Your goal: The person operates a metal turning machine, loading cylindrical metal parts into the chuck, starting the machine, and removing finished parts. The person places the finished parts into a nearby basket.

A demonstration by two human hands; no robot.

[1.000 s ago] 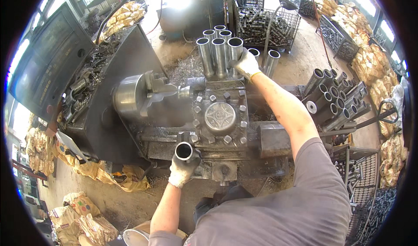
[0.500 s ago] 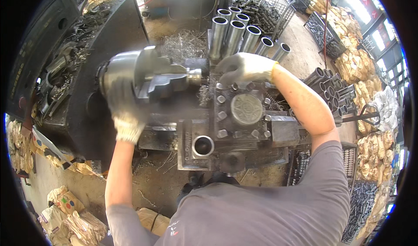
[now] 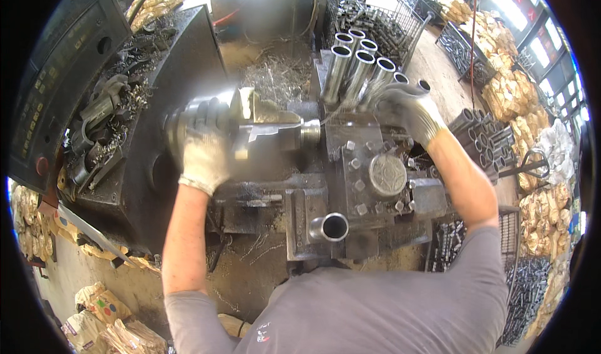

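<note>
My left hand (image 3: 206, 153), in a pale work glove, lies against the round steel chuck (image 3: 210, 113) of a lathe, its blurred fingers stretched over the rim. A short bright metal ring or tube end (image 3: 310, 132) sits to the right of the chuck jaws (image 3: 269, 132). My right hand (image 3: 410, 107), gloved with darkened fingers, is beyond the square tool post (image 3: 387, 174), close to the upright steel tubes (image 3: 361, 75). Its fingers look bent but are smeared by motion, so whether they hold anything is unclear. One steel tube (image 3: 334, 227) stands on the near side of the carriage.
Metal chips and offcuts cover the machine's headstock top (image 3: 119, 103) at left. More tubes (image 3: 479, 141) lie stacked at right, beside a lever handle (image 3: 535, 165). Wire baskets (image 3: 379, 22) of parts stand behind. Paper sacks (image 3: 103, 313) lie on the floor at lower left.
My right hand has moved right from the tool post's far left corner toward the tubes. My left hand remains at the chuck, a little higher on it. The whole view has shifted slightly.
</note>
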